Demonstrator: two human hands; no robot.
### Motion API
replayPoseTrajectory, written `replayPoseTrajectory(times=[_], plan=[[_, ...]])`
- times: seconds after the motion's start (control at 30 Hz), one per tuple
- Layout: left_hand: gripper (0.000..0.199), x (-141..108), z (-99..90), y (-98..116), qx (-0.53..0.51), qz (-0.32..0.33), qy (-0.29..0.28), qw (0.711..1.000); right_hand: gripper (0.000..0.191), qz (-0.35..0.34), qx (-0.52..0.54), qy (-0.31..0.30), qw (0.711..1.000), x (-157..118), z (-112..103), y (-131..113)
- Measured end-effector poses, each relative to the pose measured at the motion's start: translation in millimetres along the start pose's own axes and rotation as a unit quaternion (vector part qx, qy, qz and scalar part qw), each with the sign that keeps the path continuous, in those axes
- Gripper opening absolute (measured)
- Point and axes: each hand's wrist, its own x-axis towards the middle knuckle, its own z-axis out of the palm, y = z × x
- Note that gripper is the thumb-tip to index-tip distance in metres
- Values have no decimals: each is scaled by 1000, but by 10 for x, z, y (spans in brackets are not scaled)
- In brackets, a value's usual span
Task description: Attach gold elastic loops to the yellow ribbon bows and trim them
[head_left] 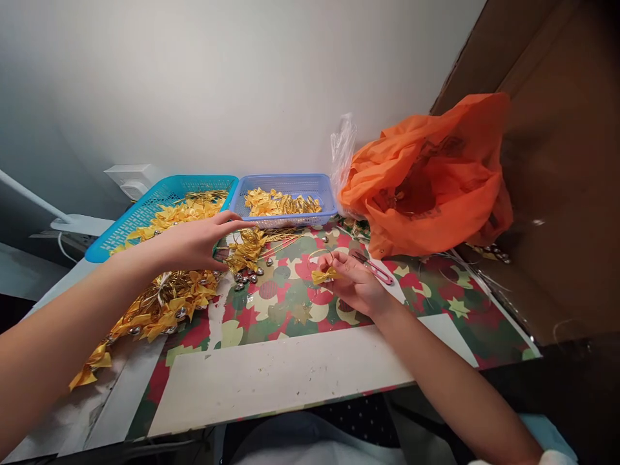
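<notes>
My right hand (351,281) pinches a yellow ribbon bow (324,276) with a thin gold cord loop rising from it, over the patterned table covering. My left hand (206,239) reaches over the left side with thumb and fingers apart, and nothing shows between them. Just beyond its fingertips lies a small pile of yellow bows with gold cords (247,248). Several small silver bells (249,278) are scattered in front of that pile. Under my left forearm spreads a larger heap of bows with bells (179,300), partly hidden by the arm.
A teal basket (111,239) of bows stands at the back left, beside a blue basket (290,177) with more bows. An orange bag (436,187) sags open at the back right. Pink-handled snips (380,271) lie behind my right hand. A cardboard wall (562,194) borders the right side.
</notes>
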Motion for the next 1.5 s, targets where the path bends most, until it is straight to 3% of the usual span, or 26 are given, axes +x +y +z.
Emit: replayPoseTrajectory(times=[0.1,0.43,0.77,1.0,1.3,1.5], plan=[[83,12,0,12,-1,9,-44,999,35,-26,-44,-24,998,-16,22,-15],[74,-7,56,54,26,38,-28,999,37,-62,-76,-66,993,-33,65,-8],[69,18,143,10,48,59,-2,997,32,-61,-75,-67,993,-36,9,30],[81,99,140,-13,79,46,57,994,29,-55,-74,-61,994,-40,-5,50],[54,239,152,-79,76,59,85,992,34,-45,-94,-38,994,-12,-21,65],[42,258,184,-22,26,17,75,997,24,-40,-46,-60,996,4,-29,91]])
